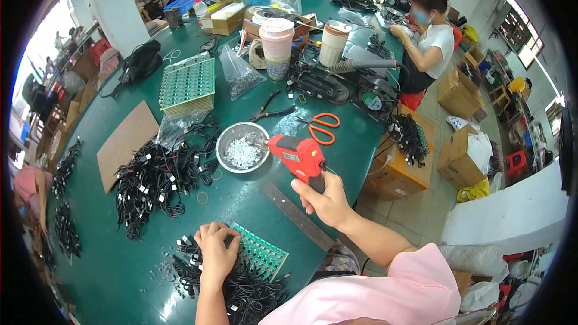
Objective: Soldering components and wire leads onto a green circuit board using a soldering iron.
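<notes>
My right hand (327, 200) is wrapped round the grip of a red and black hot glue gun (299, 155). Its nozzle points left, over the rim of a round metal bowl (262, 170) that holds white bits. Near the table's front edge, my left hand (215, 247) has its fingers bent together at the left end of a green circuit board panel (263, 253). Whatever those fingers pinch is hidden. Black cables (253, 298) lie bunched under and around the panel and the left wrist.
A large heap of black cables (156, 180) lies left of the bowl. Beyond are orange-handled scissors (324, 129), pliers (272, 111), stacked circuit boards (188, 84), two lidded cups and a black fan (374, 99). A dark metal bar (298, 216) lies by the right forearm. A co-worker (430, 42) sits far right.
</notes>
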Tool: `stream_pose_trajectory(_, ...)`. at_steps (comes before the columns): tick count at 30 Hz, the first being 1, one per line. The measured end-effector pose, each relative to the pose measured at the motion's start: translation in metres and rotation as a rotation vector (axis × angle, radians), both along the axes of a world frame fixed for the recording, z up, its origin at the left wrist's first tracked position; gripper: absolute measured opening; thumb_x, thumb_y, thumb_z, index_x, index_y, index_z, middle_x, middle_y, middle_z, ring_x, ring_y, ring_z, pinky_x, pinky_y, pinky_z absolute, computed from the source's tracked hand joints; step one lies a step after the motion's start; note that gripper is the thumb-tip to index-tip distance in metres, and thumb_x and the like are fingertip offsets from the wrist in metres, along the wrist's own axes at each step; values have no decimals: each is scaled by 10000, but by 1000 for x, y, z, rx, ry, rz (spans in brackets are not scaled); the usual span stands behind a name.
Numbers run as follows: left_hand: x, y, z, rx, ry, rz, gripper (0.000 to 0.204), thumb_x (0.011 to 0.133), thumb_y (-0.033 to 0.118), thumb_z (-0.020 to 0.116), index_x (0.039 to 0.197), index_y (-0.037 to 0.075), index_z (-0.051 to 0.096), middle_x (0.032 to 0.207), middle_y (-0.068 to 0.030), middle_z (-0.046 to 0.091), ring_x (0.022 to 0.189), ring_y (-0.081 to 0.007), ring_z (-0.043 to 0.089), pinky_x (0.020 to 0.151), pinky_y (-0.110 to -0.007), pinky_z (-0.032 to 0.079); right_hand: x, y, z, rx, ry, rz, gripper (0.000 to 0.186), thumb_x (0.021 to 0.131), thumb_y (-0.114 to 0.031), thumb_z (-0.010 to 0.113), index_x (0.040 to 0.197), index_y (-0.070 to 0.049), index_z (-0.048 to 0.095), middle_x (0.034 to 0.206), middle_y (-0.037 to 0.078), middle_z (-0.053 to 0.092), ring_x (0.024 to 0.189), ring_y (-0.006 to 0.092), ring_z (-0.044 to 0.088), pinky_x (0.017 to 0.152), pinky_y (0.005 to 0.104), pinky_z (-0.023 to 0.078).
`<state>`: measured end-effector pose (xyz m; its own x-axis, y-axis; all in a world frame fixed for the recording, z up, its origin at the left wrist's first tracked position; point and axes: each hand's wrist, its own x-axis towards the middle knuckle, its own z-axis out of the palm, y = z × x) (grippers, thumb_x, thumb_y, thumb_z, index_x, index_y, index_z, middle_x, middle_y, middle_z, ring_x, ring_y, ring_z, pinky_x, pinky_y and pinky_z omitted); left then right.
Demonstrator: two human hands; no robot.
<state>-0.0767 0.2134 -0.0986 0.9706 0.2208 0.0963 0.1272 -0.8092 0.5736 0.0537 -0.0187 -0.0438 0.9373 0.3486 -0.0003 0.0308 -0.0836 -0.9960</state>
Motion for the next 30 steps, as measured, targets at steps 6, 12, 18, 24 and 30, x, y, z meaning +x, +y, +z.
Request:
stream_pose_trajectory(6,2,3,5,32,12,1,88,713,101,724,776,53,686,895,-61,588,962,-262,498,948,-396,312,-28,-11,-2,348,260,28,271,953,-273,603,984,-12,535,700,58,605,541,108,584,511,243,460)
stream_pose_trajectory(12,1,-2,9,84,17,-7,88,726,87,710,801,49,686,904,-76,586,950,-271,501,932,-400,322,-43,-32,-6,304,385,65,239,960,-245,591,983,-13,537,642,50,578,477,97,530,465,248,431)
stream_pose_trajectory(18,2,-4,10,72,44,4,94,724,93,716,796,47,679,896,-71,584,946,-272,506,929,-394,326,-55,-30,-12,245,421,116,215,930,-225,630,876,-29,562,552,9,525,418,70,472,411,236,382)
stream_pose_trajectory(24,5,-2,11,12,39,14,103,716,83,724,801,50,675,899,-63,592,938,-260,517,941,-386,323,-62,-30,-13,244,464,131,239,930,-258,632,865,-39,562,566,6,525,441,67,482,422,237,389)
stream_pose_trajectory(30,3,0,10,18,46,4,101,719,80,722,803,52,676,900,-63,588,937,-258,513,936,-384,322,-68,-39,-16,196,497,185,264,928,-275,634,811,-51,555,586,2,526,463,63,490,433,231,388)
